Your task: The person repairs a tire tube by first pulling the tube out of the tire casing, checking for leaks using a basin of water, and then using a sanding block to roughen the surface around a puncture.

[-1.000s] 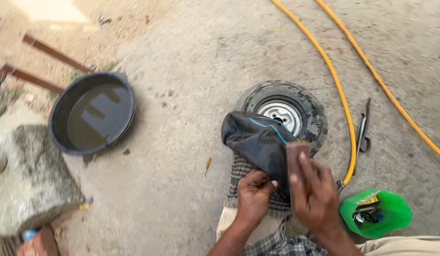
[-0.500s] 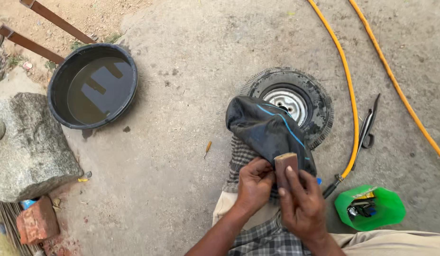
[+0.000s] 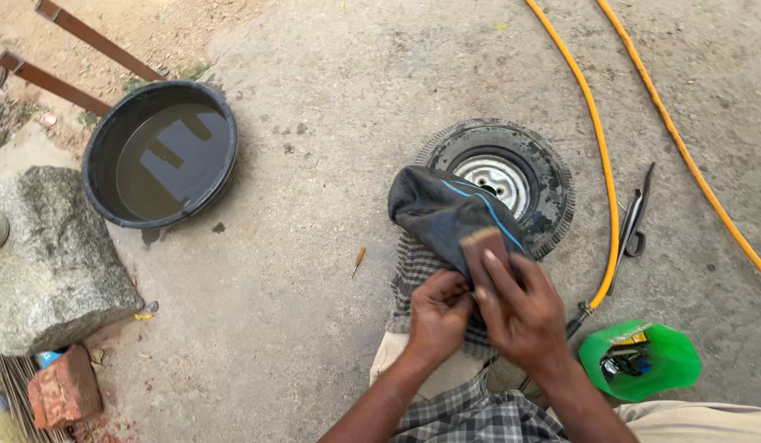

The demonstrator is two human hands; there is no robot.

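Note:
A black rubber inner tube (image 3: 434, 209) with a thin blue stripe lies folded over my knee, on a checked cloth (image 3: 413, 275). My right hand (image 3: 520, 308) presses a small brown block (image 3: 481, 250) flat against the tube. My left hand (image 3: 434, 316) grips the tube's near edge just beside it. A small black tyre on a white wheel (image 3: 512, 168) lies flat on the concrete right behind the tube.
A black basin of water (image 3: 159, 156) sits at the left, beside a large grey stone (image 3: 48, 254) and a brick (image 3: 65, 385). Two yellow hoses (image 3: 602, 164) run across the right side. Scissors (image 3: 635, 221), a green container (image 3: 643, 361) and a small orange-handled tool (image 3: 358, 261) lie nearby.
The view has shifted a little. My right hand with the brown block has slid up and down on the tube; my left hand stays on the tube's edge.

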